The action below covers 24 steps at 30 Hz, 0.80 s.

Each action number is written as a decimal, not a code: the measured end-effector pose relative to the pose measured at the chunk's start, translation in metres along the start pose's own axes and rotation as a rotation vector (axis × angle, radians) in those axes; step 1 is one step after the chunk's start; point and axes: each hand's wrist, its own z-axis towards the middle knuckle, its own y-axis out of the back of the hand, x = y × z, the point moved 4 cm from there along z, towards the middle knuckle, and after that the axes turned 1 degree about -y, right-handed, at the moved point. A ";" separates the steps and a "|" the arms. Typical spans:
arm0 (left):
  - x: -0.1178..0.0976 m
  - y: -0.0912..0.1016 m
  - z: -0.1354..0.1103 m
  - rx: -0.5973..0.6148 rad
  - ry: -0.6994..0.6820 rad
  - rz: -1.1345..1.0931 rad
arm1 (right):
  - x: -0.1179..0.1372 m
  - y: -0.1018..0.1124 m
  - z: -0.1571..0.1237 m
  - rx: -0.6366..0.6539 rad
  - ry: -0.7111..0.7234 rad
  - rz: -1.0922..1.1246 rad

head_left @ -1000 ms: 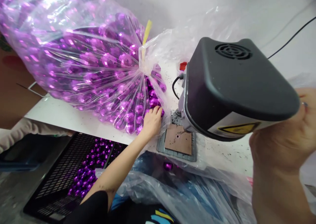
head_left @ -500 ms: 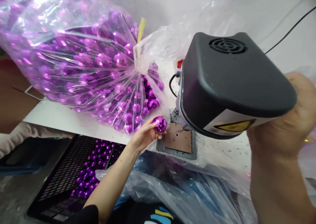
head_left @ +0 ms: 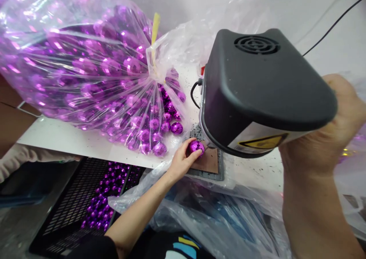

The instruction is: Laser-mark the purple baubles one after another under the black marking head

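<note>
My left hand (head_left: pixel 184 158) pinches a shiny purple faceted ball (head_left: pixel 196 147) between thumb and fingers. It holds the ball over a brown board (head_left: pixel 208 163) on the grey metal base (head_left: pixel 220 169) of a black bench drill press (head_left: pixel 265 91). A thin bit at the machine's lower edge comes close to the ball's right side; whether they touch is unclear. My right hand (head_left: pixel 344 103) is at the right side of the machine's housing, its fingers hidden behind it. Loose purple balls (head_left: pixel 176 128) lie left of the base.
A large clear bag (head_left: pixel 94 72) of purple balls, tied with a yellow strip, covers the table's left. Below stands a black crate (head_left: pixel 65 202) with more balls. Dark shavings litter the white table (head_left: pixel 251 171). Plastic sheeting (head_left: pixel 228 213) lies over my lap. Another person's sleeve (head_left: pixel 31 156) shows at left.
My left hand has moved right with the ball, from beside the base to over the board near the bit. The whole view has shifted slightly; my right hand stays beside the machine.
</note>
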 end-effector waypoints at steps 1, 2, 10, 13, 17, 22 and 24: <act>0.001 -0.002 0.000 0.009 -0.029 0.066 | 0.000 0.000 0.000 -0.004 0.001 0.000; 0.001 -0.003 0.000 0.018 -0.062 0.132 | 0.000 0.000 0.000 -0.008 0.002 0.002; -0.010 -0.012 -0.006 0.087 -0.389 0.481 | -0.001 -0.001 0.000 -0.027 0.010 0.007; -0.012 -0.019 -0.009 0.086 -0.440 0.600 | 0.001 0.000 0.000 -0.019 0.023 -0.012; -0.014 -0.028 -0.008 0.120 -0.387 0.600 | 0.001 0.000 -0.001 -0.016 0.020 -0.005; -0.014 -0.030 -0.006 0.123 -0.317 0.531 | -0.001 -0.001 -0.002 -0.006 -0.007 0.026; -0.014 -0.031 -0.006 0.129 -0.308 0.536 | -0.001 -0.001 -0.003 0.008 -0.022 0.031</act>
